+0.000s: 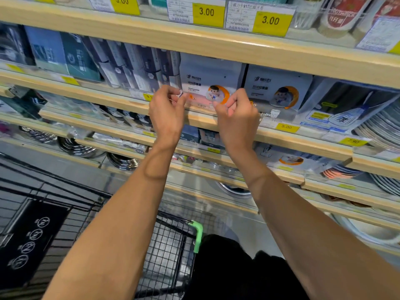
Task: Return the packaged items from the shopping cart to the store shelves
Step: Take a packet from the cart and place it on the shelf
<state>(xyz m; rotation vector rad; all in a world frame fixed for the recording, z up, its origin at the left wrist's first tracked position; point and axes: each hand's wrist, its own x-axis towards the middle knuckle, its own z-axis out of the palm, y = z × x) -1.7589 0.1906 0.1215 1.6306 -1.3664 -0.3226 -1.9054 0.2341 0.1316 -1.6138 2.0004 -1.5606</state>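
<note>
A flat white package [207,83] with a cartoon child and an orange ring stands upright on the wooden shelf [201,120], next to an identical package [279,92] on its right. My left hand [167,109] pinches the package's lower left edge with curled fingers. My right hand [237,111] has its fingers curled at the package's lower right corner; I cannot tell how firmly it holds there. The black wire shopping cart [168,245] with a green corner guard sits below my arms, and a dark flat package [30,241] lies in it at the left.
Rows of grey and blue boxes [134,66] fill the same shelf to the left. Yellow price tags [270,21] line the shelf above. Stacked plates [383,128] stand at the right, and metal bowls [80,148] sit on lower shelves.
</note>
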